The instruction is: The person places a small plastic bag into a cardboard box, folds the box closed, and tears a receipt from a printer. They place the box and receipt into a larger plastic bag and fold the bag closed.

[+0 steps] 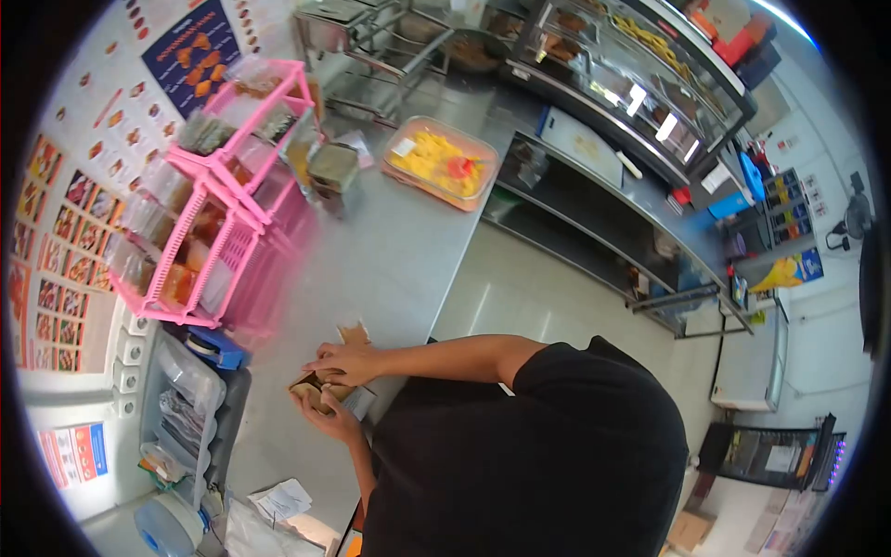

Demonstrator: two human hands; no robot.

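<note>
A small brown paper box (307, 382), with its dark inside showing, is held above the steel table at the near side. My left hand (327, 414) cups it from below, its fingers wrapped along the near side. Over the top edge bends my right hand (345, 364), fingers closed on the rim and flaps. Just beyond my right hand, a flat torn-looking brown piece (354, 333) lies on the table. A whitish paper or carton (360, 401) sits beside my left wrist, partly covered by my arms.
Pink stacked baskets (237, 200) with bagged goods line the wall side of the steel table (371, 269). Farther along stands a clear tub (439, 162) of yellow pieces. A grey bin (200, 408) and a receipt (280, 499) are nearer. Beyond the table are shelves (575, 204) and a glass display case (640, 84).
</note>
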